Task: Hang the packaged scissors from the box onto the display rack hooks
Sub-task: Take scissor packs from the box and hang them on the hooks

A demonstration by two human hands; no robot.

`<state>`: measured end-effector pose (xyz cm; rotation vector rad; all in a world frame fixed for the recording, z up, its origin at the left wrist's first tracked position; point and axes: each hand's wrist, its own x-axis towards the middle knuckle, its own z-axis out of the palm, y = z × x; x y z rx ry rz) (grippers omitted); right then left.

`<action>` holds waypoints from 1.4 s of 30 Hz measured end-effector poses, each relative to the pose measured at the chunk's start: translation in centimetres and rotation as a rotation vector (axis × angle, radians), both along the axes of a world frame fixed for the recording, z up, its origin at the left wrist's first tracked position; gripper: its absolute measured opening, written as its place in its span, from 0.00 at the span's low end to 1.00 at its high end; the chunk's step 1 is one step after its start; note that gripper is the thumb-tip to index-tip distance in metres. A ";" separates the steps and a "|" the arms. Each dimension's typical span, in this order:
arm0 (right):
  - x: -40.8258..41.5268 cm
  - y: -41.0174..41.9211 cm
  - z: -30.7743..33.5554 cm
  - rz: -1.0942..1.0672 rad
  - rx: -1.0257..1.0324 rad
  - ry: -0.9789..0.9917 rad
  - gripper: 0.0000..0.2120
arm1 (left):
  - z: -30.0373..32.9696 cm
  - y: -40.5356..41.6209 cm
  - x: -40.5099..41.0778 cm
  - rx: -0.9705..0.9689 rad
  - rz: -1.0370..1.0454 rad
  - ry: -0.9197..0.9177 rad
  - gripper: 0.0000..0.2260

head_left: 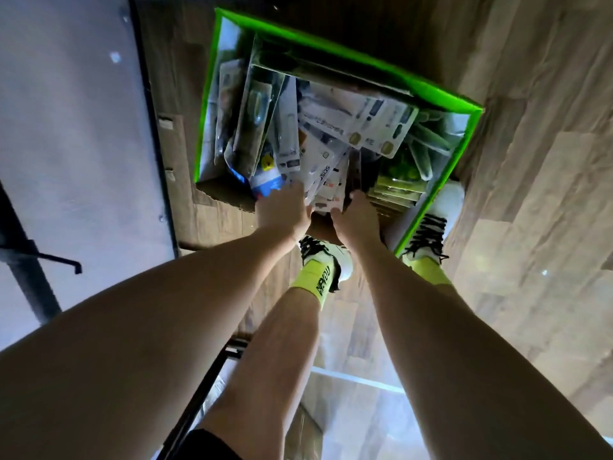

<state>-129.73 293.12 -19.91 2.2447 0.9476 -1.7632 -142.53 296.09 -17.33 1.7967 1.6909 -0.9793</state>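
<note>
We are bending over the box (212,94), the one with the bright green edges standing on the wooden floor (530,161), and we are reaching into it with both arms. Our left hand (282,207) is lying on the near side of the box, with its fingers going down among the packaged scissors (358,117); the fingertips are hidden between the cards, so we cannot tell if they are already pinching one or only touching. Our right hand (356,212) is just beside the left one, also at the near side of the box, and its fingers are curling around the edge of a white card with red print (326,197) (it is probably one of the scissors packs, but the print is too blurred to read). The packs are filling the box in a loose, crossing pile, some standing at the far left wall of the box and some lying flat in the middle. One hook of the display rack (63,260) is showing well apart from the box, to its left, and nothing is hanging on it. We judge that the step in hand is picking a pack out. What could be going wrong from here: the packs are overlapping, so pulling one may be dragging its neighbours up and spilling them over the near wall of the box; also our shoes (428,234) are touching the box, so a shift of feet may be pushing it.
</note>
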 end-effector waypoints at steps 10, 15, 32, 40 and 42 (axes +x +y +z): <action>-1.5 -0.2 -0.6 -0.221 0.026 -0.054 0.12 | 0.9 0.2 0.9 0.033 -0.090 0.023 0.07; 0.9 1.3 5.0 -0.211 0.081 -0.067 0.23 | 5.2 1.1 1.1 0.059 -0.056 0.077 0.09; 3.7 8.5 27.3 0.513 0.421 0.032 0.06 | 27.5 2.7 0.7 0.057 0.199 -0.091 0.12; 3.7 15.3 43.2 0.944 0.761 -0.010 0.04 | 43.0 3.8 0.0 0.191 0.425 -0.220 0.12; 3.7 16.3 47.3 1.000 0.866 -0.016 0.04 | 47.3 4.1 -0.1 0.228 0.452 -0.188 0.14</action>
